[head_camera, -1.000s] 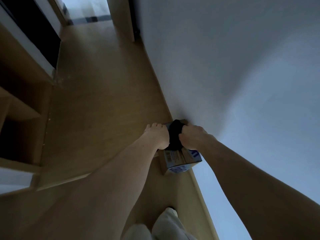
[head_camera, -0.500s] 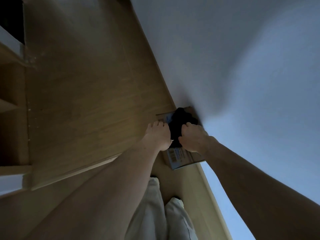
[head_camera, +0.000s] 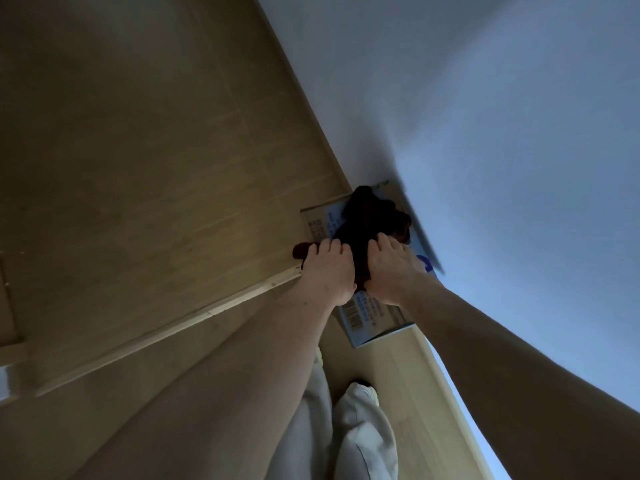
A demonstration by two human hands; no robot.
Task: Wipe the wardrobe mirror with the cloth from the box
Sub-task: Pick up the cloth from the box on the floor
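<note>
A dark, bunched cloth lies over a cardboard box with blue print that stands on the wooden floor against the white wall. My left hand grips the cloth's left side, and a dark end sticks out past its fingers. My right hand grips the cloth's right side. Both hands are side by side over the box, fingers curled into the fabric. The box's inside is hidden by the cloth and hands. No mirror is in view.
A white wall fills the right side, meeting the wooden floor along a baseboard. A pale threshold strip crosses the floor on the left. My light trouser legs stand below the box.
The view has tilted down and closer to the box. More of the cloth is bunched above my fingers, and a dark end now shows left of my left hand.
</note>
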